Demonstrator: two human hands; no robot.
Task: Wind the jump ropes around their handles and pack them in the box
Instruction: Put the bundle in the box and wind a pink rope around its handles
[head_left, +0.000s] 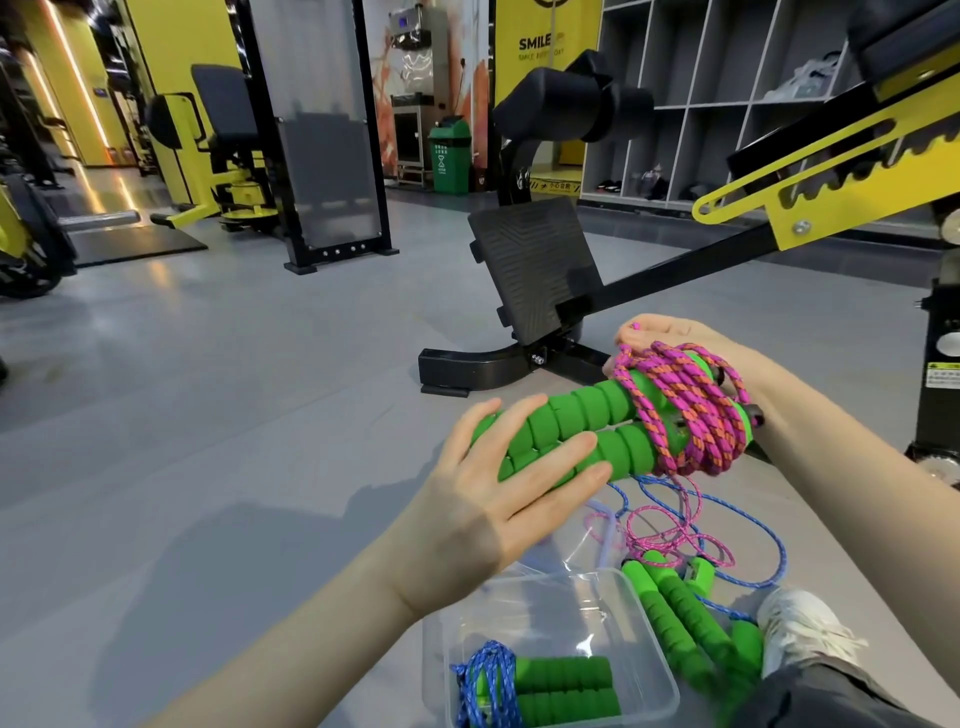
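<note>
The coils of the pink rope (685, 410) could loosen and be shed from the green handles (571, 431) if the free end is left untucked, and a trailing tail could be snagged in the loose ropes (675, 525) just beside the clear box (561, 613). The bundle is held above the box. The handles are only touched by the straight, spread fingers of the left hand (498, 483). The coiled end is gripped by the right hand (670, 335), its fingers curled round it.
</note>
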